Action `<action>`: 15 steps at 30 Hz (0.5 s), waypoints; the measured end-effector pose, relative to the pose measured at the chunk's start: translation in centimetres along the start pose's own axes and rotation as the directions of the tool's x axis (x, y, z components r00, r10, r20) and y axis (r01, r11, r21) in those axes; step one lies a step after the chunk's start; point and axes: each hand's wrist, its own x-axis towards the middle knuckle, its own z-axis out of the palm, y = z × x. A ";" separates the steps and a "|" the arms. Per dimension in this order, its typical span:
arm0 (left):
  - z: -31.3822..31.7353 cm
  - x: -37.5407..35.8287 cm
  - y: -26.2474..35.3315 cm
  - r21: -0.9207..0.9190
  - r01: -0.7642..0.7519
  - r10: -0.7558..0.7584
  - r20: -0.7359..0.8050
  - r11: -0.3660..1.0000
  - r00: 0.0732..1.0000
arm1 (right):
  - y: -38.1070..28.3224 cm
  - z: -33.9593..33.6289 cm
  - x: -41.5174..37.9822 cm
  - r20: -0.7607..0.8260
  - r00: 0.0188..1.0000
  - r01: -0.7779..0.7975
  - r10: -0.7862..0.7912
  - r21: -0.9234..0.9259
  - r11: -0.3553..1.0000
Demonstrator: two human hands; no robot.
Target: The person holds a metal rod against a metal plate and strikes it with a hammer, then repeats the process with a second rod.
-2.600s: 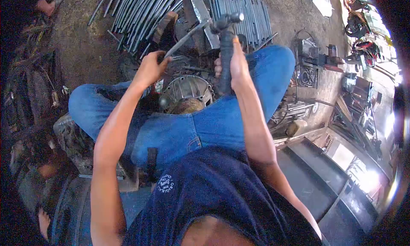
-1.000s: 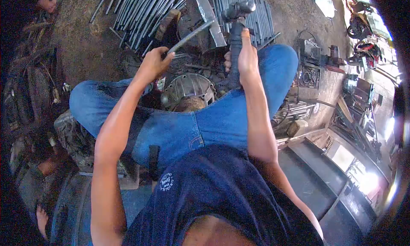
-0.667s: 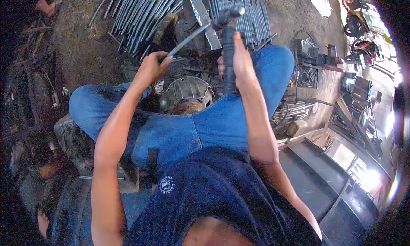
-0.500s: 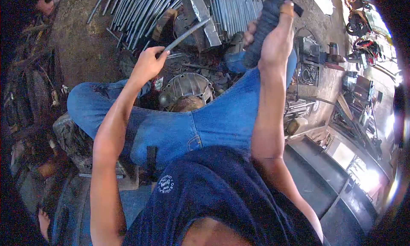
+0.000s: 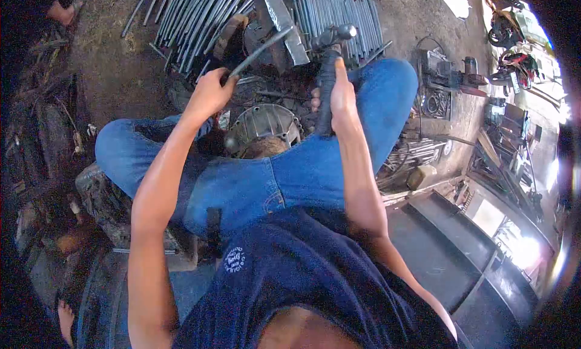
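Observation:
My left hand [image 5: 210, 95] is closed around one end of a grey metal rod [image 5: 260, 51], which slants up to the right. The rod's far end overlaps a flat metal bar [image 5: 283, 23] in this view. In my right hand [image 5: 341, 99] is a hammer [image 5: 327, 76] with a dark wrapped handle, my thumb lying along it. The hammer's rounded steel head is close to the rod's far end. Between my legs sits a round ribbed metal housing [image 5: 261, 122].
Many metal rods [image 5: 203, 22] lie in a fan at the back left, and another bundle [image 5: 363, 16] lies behind the hammer. A machine with a vise-like part [image 5: 445, 76] stands on the right. Dark metal panels [image 5: 448, 240] lie lower right. A bare foot [image 5: 65, 316] shows at lower left.
My right hand has brought the hammer down and to the left, from high on the right to near the rod's end. My left hand and the rod have barely moved.

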 end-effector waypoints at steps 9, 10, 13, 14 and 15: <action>0.5 0.4 -2.0 -0.134 -0.026 0.032 0.041 0.991 0.999 | -3.9 1.3 -0.6 0.074 0.994 0.082 -0.079 -0.030 0.996; 0.6 0.3 -2.3 -0.134 -0.012 0.019 0.050 0.991 0.999 | -5.9 1.4 -2.0 0.034 0.979 0.202 -0.201 -0.030 0.979; 0.8 0.9 -2.1 -0.057 -0.047 0.048 0.019 0.997 0.999 | -11.0 2.0 -4.8 -0.091 0.816 0.572 -0.571 -0.022 0.820; 0.9 1.0 -2.2 -0.028 -0.090 0.089 -0.022 0.996 0.996 | -11.4 1.9 -4.4 -0.046 0.773 0.633 -0.632 0.001 0.774; 0.9 1.0 -2.3 -0.025 -0.092 0.091 -0.025 0.995 0.996 | -11.9 1.9 -4.1 -0.003 0.723 0.691 -0.691 0.032 0.723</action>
